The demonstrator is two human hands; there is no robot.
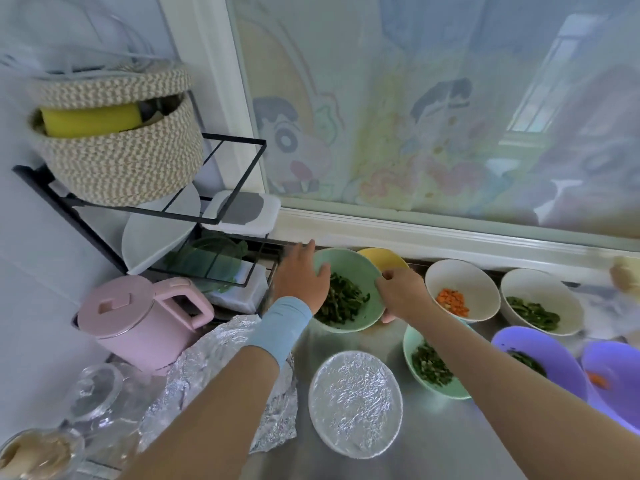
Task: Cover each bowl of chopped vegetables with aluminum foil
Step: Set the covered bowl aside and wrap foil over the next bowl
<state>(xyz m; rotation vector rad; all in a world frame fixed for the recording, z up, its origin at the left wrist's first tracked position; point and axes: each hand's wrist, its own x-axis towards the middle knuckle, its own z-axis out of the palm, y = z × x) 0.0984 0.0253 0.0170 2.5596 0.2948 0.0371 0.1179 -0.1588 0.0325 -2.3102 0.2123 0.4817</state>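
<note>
The step in hand looks like fetching the next uncovered bowl: both hands are on the mint-green bowl [349,268] of chopped greens, which sits at the back of the steel counter [363,342], touching or nearly touching the yellow bowl [382,258] behind it. The left hand [299,277] lies against the left rim with its fingers [323,270] spread and mostly straight, one tip reaching over the edge. The right hand [403,294] grips the right rim, fingers [389,275] curled over the top and the thumb showing underneath. A good move keeps the bowl level and low so that the greens do not slide, and brings it forward towards the loose foil sheet [221,344] lying crumpled by the pink kettle [138,313] — ideally into the open patch beside the foil-covered bowl [355,403], already done. The left hand would do better curled under the rim than pressed flat, since a one-sided grip can tip the bowl. The path forward is narrow — a second green bowl [408,341] sits just under the right forearm, so the elbow needs to lift clear of it.
</note>
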